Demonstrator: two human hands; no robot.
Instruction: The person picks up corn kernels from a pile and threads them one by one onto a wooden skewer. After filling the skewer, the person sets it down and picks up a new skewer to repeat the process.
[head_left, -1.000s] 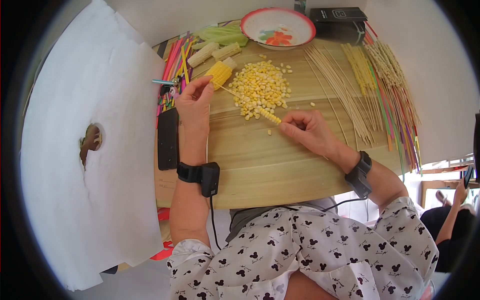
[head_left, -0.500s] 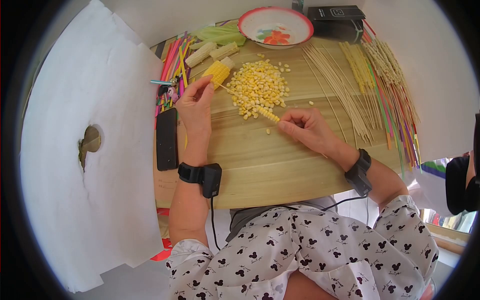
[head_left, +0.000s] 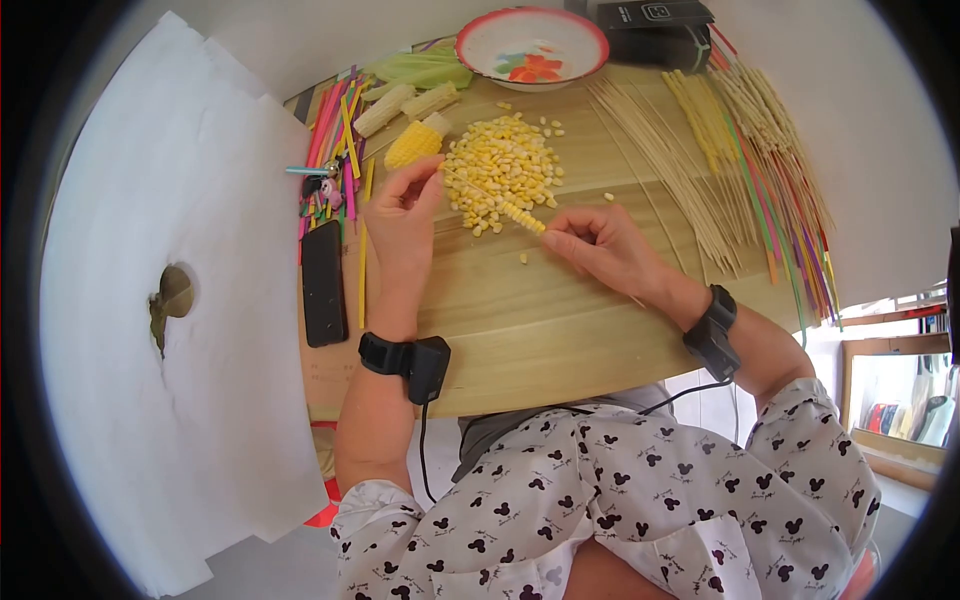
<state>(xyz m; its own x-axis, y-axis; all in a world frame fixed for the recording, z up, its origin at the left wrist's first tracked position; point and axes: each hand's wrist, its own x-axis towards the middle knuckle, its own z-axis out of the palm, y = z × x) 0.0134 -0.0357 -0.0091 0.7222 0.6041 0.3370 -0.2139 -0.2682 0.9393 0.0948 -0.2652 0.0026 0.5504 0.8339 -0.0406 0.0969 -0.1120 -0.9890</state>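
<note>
A thin stick threaded with a row of corn kernels [head_left: 522, 216] runs between my two hands. My right hand [head_left: 605, 250] pinches it at the kernel end, and the stick's tail shows below that hand. At the stick's other end, my left hand [head_left: 405, 205] has thumb and forefinger together on something small and yellow, apparently a kernel. Loose corn kernels [head_left: 500, 160] lie heaped just beyond the stick. A partly stripped corn cob [head_left: 414, 143] rests on the table above my left hand, with two bare cobs [head_left: 384, 110] behind it.
A red-rimmed bowl [head_left: 480, 50] stands at the back, beside a black box [head_left: 655, 40]. Bare sticks [head_left: 660, 160] and kernel-covered skewers [head_left: 705, 120] lie on the right. A phone [head_left: 323, 284] and coloured straws [head_left: 330, 120] lie on the left; green husks [head_left: 415, 70] are behind.
The partly stripped cob has left my left hand and lies on the table. My left fingers are now at the stick's tip. The person at the right edge is mostly out of view.
</note>
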